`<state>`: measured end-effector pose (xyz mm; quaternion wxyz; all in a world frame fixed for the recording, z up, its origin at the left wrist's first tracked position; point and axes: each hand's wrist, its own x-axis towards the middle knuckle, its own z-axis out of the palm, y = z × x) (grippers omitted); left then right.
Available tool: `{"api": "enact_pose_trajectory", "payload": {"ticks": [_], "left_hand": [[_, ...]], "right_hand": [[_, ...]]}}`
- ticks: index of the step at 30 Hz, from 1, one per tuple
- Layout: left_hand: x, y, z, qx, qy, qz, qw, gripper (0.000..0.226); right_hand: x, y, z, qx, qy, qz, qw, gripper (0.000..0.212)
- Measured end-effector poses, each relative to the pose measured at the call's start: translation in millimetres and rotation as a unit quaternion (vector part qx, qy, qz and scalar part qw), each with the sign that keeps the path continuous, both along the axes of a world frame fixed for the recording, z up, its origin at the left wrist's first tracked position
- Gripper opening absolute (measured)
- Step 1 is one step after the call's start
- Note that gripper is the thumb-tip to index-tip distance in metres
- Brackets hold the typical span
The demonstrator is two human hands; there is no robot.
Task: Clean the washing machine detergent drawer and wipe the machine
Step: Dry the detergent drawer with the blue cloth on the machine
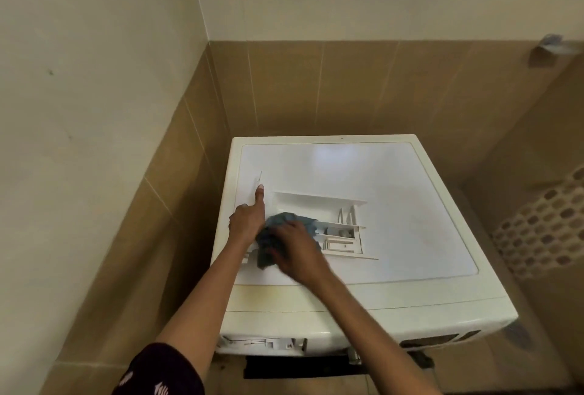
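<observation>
Gripping the bunched blue cloth (286, 225) in the right hand (297, 250) at the left end of the detergent drawer (319, 205), lying lengthwise rightward atop the washing machine (395, 192), bracing with the left hand (248, 222), forefinger straight, grip unclear.

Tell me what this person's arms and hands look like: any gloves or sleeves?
The left hand and right hand are bare, no gloves. Both forearms are uncovered. The left upper arm wears a dark sleeve with a pale pinkish print. No watch or bracelet shows; the right hand is blurred.
</observation>
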<state>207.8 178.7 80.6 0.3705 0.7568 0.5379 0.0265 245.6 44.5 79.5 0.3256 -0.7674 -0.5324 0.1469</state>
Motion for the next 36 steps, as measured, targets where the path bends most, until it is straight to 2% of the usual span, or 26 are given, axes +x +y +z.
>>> {"api": "enact_pose_trajectory", "payload": {"ticks": [1,3,7,12,16,19,20,22,25,27,29,30,32,34,36], "left_hand": [[0,0,0,0.001,0.002,0.001,1.000,0.077],[0,0,1,-0.001,0.004,0.002,1.000,0.077],[-1,-2,5,-0.015,-0.001,0.011,1.000,0.072],[0,-5,1,-0.020,-0.006,0.008,1.000,0.070],[1,-1,0,-0.010,-0.008,0.014,1.000,0.070],[2,-1,0,-0.013,-0.007,0.018,1.000,0.068],[1,-1,0,-0.015,-0.009,0.018,1.000,0.068],[1,-1,1,-0.020,-0.017,0.017,0.999,0.066],[0,-1,2,-0.020,-0.024,0.014,0.999,0.067],[0,-2,2,-0.023,-0.026,0.021,0.999,0.074],[-1,0,-1,-0.022,-0.030,0.024,0.999,0.072],[-1,0,-2,-0.021,-0.032,0.022,0.999,0.070],[0,0,-2,-0.021,-0.031,0.016,0.999,0.068],[-1,1,-3,-0.024,-0.028,0.020,0.999,0.075],[0,2,-5,-0.027,-0.021,0.024,0.999,0.085]], "right_hand": [[-9,0,-7,0.000,-0.086,-0.013,0.996,0.029],[-12,-9,-15,0.011,-0.159,-0.048,0.986,0.037],[12,-31,-23,0.000,-0.216,-0.126,0.968,0.032],[14,-36,-14,-0.125,-0.234,-0.204,0.942,0.032],[-23,2,3,-0.107,-0.147,-0.134,0.974,0.032],[-34,6,6,-0.074,0.013,-0.105,0.992,0.054],[-27,0,6,-0.049,0.058,-0.106,0.991,0.055],[-7,-19,2,-0.039,0.058,-0.081,0.994,0.050],[18,-40,-8,-0.066,-0.034,-0.086,0.994,0.038],[23,-43,-7,-0.060,-0.001,-0.111,0.992,0.035],[30,-44,7,0.010,0.111,-0.193,0.975,0.034],[38,-46,18,0.072,0.151,-0.254,0.953,0.034],[57,-49,42,0.187,0.175,-0.347,0.902,0.031],[74,-40,60,0.262,0.183,-0.345,0.883,0.029],[80,-19,66,0.305,0.191,-0.286,0.888,0.028]]}}
